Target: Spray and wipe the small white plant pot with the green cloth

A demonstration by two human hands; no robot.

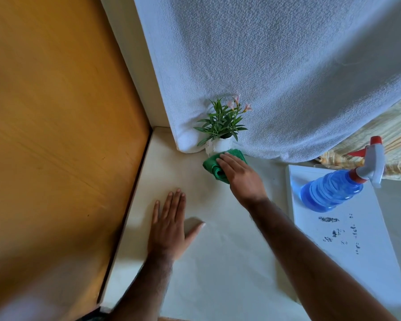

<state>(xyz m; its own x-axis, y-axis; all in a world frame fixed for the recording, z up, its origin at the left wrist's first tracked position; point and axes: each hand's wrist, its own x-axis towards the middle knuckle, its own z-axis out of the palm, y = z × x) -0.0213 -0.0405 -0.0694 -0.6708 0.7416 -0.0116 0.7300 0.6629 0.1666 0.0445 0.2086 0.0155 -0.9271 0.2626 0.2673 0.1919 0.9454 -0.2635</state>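
A small white plant pot [220, 144] with green leaves and pink flowers stands at the back of the pale table [218, 251], against a hanging white cloth. My right hand [240, 173] lies on the bunched green cloth [214, 166] and presses it against the pot's front base. My left hand [171, 225] rests flat on the table, palm down, fingers spread, holding nothing. A blue spray bottle [333, 189] with a white and red trigger head lies on its side to the right.
The spray bottle lies on a white board [347, 239] with dark smudges. A white textured cloth [276, 66] hangs behind the pot. An orange-brown wooden panel [56, 135] borders the table on the left. Striped yellow fabric [396, 135] shows at the far right.
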